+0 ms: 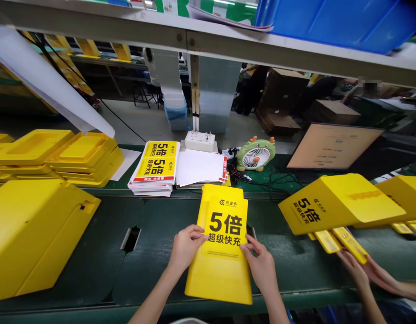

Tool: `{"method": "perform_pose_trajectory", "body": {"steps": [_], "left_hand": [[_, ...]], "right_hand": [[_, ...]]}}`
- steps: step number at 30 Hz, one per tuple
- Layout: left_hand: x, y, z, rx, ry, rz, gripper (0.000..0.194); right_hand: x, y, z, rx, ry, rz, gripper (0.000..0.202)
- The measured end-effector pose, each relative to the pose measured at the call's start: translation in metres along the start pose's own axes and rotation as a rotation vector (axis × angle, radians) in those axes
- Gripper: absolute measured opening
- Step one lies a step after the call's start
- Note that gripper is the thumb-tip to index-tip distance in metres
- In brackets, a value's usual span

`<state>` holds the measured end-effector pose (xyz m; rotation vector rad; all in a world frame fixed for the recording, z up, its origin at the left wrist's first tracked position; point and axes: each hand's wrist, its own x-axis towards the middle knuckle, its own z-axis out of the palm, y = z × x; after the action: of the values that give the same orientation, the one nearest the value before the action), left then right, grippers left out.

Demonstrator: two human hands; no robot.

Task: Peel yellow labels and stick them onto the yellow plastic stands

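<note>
In front of me a yellow plastic housing (217, 282) rests on the green work surface. A yellow sticker (225, 215) with black lettering and a large "5" lies over its upper part, its right edge reaching slightly past the housing's side. My left hand (185, 248) pinches the sticker's left edge between thumb and fingers. At the lower right edge of the same sticker, my right hand (261, 261) is closed in a similar pinch. Whether the sticker is stuck down or only held against the housing, I cannot tell.
Behind the housing lie printed sticker sheets (154, 162) and white backing sheets (201, 167). A green fan (257, 155) and a monitor (334, 146) stand behind. Yellow housings (35, 234) are on the left. At right, a co-worker's hands (359, 267) hold yellow parts near another housing (342, 198).
</note>
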<state>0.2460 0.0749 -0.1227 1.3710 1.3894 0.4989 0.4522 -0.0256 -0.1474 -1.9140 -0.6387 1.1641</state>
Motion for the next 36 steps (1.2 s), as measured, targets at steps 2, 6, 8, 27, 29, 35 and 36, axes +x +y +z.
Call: {"method": "perform_pose_trajectory", "body": {"steps": [2,6,8,27,29,35,36], "left_hand": [[0.0,0.0,0.0,0.004,0.006,0.002,0.031],[0.001,-0.001,0.002,0.012,0.027,0.014,0.029],[0.001,-0.001,0.003,0.017,0.04,0.027,0.028],[0.001,0.001,0.003,0.036,0.045,0.015,0.028],[0.002,-0.001,0.001,0.09,0.063,0.044,0.028],[-0.008,-0.013,0.0,0.348,0.11,0.208,0.037],[-0.015,-0.017,0.004,0.367,0.125,0.215,0.046]], "right_hand": [[0.0,0.001,0.001,-0.02,0.02,-0.016,0.059],[-0.002,-0.002,0.001,-0.023,0.025,-0.023,0.061],[-0.004,-0.005,0.001,-0.014,0.021,-0.017,0.062],[-0.001,0.007,0.002,-0.14,0.089,-0.062,0.056],[-0.004,0.012,0.002,-0.216,0.131,-0.1,0.055],[-0.019,0.036,0.018,-0.415,0.232,-0.268,0.063],[-0.021,0.04,0.021,-0.447,0.235,-0.255,0.069]]}}
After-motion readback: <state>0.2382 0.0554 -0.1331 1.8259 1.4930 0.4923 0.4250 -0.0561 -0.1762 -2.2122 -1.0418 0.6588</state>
